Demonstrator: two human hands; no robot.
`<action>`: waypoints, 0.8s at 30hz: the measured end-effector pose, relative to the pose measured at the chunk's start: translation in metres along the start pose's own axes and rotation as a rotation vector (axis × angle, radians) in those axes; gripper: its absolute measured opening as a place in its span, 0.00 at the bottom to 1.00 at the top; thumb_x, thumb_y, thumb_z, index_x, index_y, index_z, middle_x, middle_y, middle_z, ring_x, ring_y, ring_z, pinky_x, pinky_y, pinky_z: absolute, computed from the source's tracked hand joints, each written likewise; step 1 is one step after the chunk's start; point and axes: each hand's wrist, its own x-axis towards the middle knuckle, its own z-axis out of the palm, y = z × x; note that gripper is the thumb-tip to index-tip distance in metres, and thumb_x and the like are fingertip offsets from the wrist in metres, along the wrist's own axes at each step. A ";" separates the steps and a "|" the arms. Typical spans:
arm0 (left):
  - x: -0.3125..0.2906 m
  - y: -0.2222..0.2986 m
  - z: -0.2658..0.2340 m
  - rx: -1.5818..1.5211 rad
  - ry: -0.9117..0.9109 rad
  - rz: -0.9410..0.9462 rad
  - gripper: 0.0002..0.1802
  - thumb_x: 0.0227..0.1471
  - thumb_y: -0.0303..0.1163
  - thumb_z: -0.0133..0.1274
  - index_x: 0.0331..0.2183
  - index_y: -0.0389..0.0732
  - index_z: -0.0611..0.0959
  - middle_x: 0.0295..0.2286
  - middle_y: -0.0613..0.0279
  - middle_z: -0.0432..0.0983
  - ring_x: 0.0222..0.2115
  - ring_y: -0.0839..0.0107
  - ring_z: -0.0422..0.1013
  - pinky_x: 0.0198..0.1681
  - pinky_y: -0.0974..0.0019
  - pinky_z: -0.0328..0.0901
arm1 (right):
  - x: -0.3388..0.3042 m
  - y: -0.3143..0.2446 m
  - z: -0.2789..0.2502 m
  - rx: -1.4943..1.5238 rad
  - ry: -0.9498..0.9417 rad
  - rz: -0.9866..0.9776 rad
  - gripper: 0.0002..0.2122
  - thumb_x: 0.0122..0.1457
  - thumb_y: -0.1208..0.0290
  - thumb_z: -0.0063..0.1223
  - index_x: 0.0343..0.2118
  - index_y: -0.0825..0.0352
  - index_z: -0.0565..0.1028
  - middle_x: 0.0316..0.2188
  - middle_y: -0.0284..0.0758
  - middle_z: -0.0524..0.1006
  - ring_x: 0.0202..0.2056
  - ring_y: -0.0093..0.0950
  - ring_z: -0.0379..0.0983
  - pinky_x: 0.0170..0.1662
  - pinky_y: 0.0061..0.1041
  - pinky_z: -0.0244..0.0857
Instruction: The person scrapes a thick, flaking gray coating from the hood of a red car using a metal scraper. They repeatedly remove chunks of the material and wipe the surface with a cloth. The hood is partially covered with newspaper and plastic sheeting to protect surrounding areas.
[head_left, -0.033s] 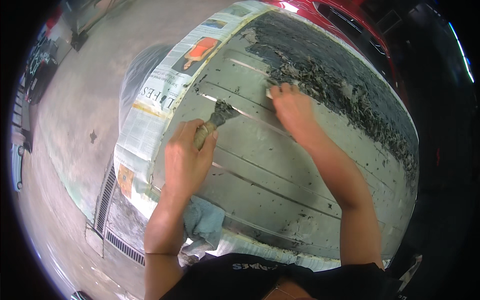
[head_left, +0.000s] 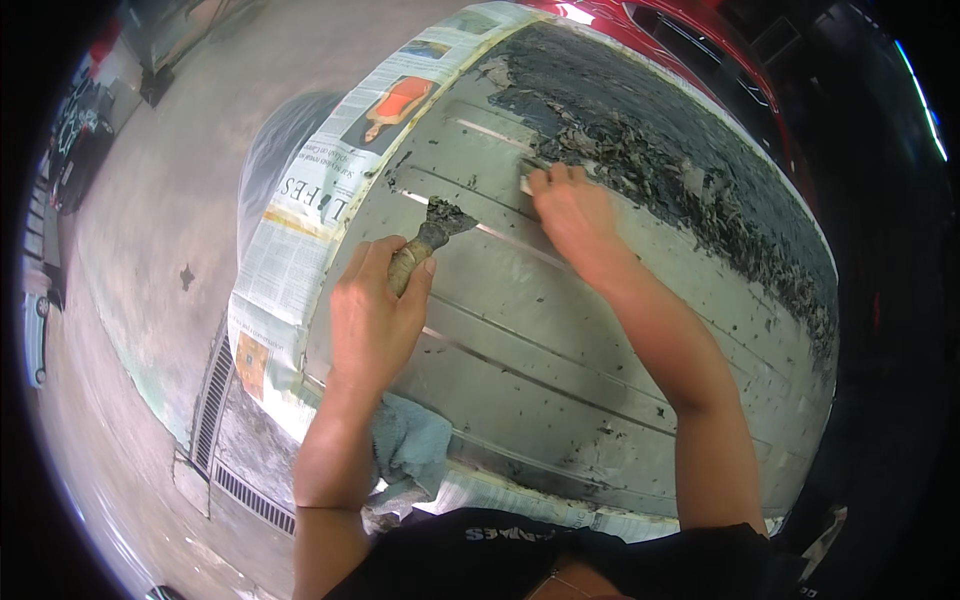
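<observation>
A broad grey ribbed vehicle panel [head_left: 520, 340] fills the middle of the view, its far side under a dark, peeling coating [head_left: 640, 100]. My left hand [head_left: 372, 315] is closed round the wooden handle of a scraper [head_left: 404, 266]. Dark scraps cling to its blade, which is over the bare part of the panel. Farther right, my right hand [head_left: 578, 212] grips a thin flat tool with a pale edge [head_left: 526, 184], mostly hidden by the fingers. It is held against the panel beside the edge of loosened dark flakes [head_left: 625, 160].
Newspaper [head_left: 290, 250] is taped along the panel's left edge, with clear plastic sheeting [head_left: 265, 150] behind it. A light blue towel [head_left: 412, 440] lies at the near edge. Beyond the far side stands a red car [head_left: 660, 30]. A drain grating [head_left: 250, 498] runs across the floor at left.
My right hand has shifted slightly left with its flat tool. My left hand and the scraper have hardly moved.
</observation>
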 end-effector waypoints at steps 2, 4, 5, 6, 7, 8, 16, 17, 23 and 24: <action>0.001 -0.005 0.016 -0.008 0.025 -0.012 0.15 0.50 0.30 0.64 0.39 0.34 0.82 0.33 0.48 0.79 0.32 0.49 0.77 0.35 0.56 0.71 | 0.020 -0.006 0.012 -0.038 -0.018 0.004 0.11 0.49 0.80 0.57 0.37 0.68 0.76 0.35 0.43 0.79 0.38 0.38 0.79 0.33 0.36 0.78; -0.002 -0.006 0.027 -0.018 0.013 -0.026 0.15 0.50 0.29 0.64 0.39 0.32 0.82 0.33 0.49 0.80 0.32 0.54 0.78 0.37 0.60 0.70 | 0.032 0.005 0.013 -0.151 -0.039 0.092 0.10 0.52 0.78 0.56 0.38 0.68 0.76 0.35 0.44 0.79 0.37 0.40 0.80 0.34 0.36 0.78; -0.005 -0.007 0.028 -0.014 0.014 -0.042 0.15 0.50 0.29 0.64 0.39 0.33 0.83 0.33 0.49 0.80 0.32 0.54 0.78 0.37 0.59 0.70 | 0.036 0.008 0.017 -0.197 -0.058 0.119 0.09 0.54 0.78 0.56 0.39 0.69 0.77 0.35 0.44 0.80 0.36 0.41 0.80 0.35 0.37 0.78; -0.005 -0.007 0.031 -0.020 0.010 -0.053 0.15 0.50 0.29 0.64 0.39 0.33 0.83 0.33 0.49 0.79 0.32 0.54 0.78 0.36 0.59 0.71 | 0.036 0.023 0.021 -0.161 -0.112 0.217 0.09 0.56 0.76 0.55 0.40 0.68 0.77 0.35 0.45 0.80 0.36 0.41 0.81 0.36 0.37 0.78; -0.005 -0.008 0.032 -0.036 0.010 -0.058 0.15 0.49 0.29 0.65 0.39 0.34 0.83 0.33 0.50 0.79 0.32 0.54 0.78 0.36 0.59 0.71 | 0.035 0.044 0.020 -0.138 -0.162 0.318 0.09 0.58 0.75 0.55 0.41 0.68 0.77 0.36 0.46 0.81 0.37 0.41 0.81 0.37 0.37 0.78; -0.005 -0.008 0.034 -0.049 0.012 -0.065 0.15 0.49 0.29 0.65 0.40 0.34 0.83 0.33 0.50 0.79 0.32 0.54 0.78 0.36 0.59 0.71 | 0.037 0.061 0.009 -0.052 -0.273 0.395 0.10 0.58 0.73 0.57 0.43 0.68 0.77 0.37 0.46 0.81 0.39 0.43 0.81 0.38 0.39 0.78; -0.011 -0.012 0.050 -0.072 0.109 0.033 0.15 0.49 0.27 0.65 0.40 0.35 0.82 0.32 0.51 0.78 0.32 0.54 0.77 0.36 0.58 0.70 | 0.055 0.012 -0.010 0.111 -0.215 0.243 0.10 0.54 0.73 0.60 0.38 0.69 0.78 0.35 0.47 0.82 0.39 0.44 0.81 0.40 0.40 0.77; -0.011 -0.013 0.048 -0.074 0.107 0.033 0.15 0.49 0.27 0.65 0.40 0.34 0.82 0.32 0.51 0.78 0.31 0.54 0.77 0.35 0.58 0.70 | 0.053 0.017 -0.005 0.090 -0.216 0.251 0.08 0.55 0.73 0.59 0.37 0.69 0.78 0.34 0.47 0.82 0.39 0.44 0.81 0.40 0.40 0.76; -0.010 -0.015 0.043 -0.087 0.108 0.020 0.15 0.48 0.25 0.65 0.40 0.34 0.82 0.32 0.50 0.78 0.32 0.54 0.77 0.35 0.58 0.70 | -0.004 0.124 -0.007 -0.014 -0.431 0.524 0.09 0.57 0.72 0.57 0.40 0.64 0.81 0.36 0.43 0.82 0.42 0.44 0.80 0.45 0.42 0.75; -0.011 -0.014 0.046 -0.101 0.108 0.019 0.15 0.49 0.25 0.65 0.40 0.34 0.82 0.32 0.50 0.78 0.32 0.54 0.77 0.36 0.58 0.70 | -0.015 0.139 -0.017 -0.056 -0.382 0.553 0.11 0.54 0.72 0.60 0.41 0.65 0.80 0.36 0.44 0.82 0.42 0.44 0.80 0.45 0.42 0.75</action>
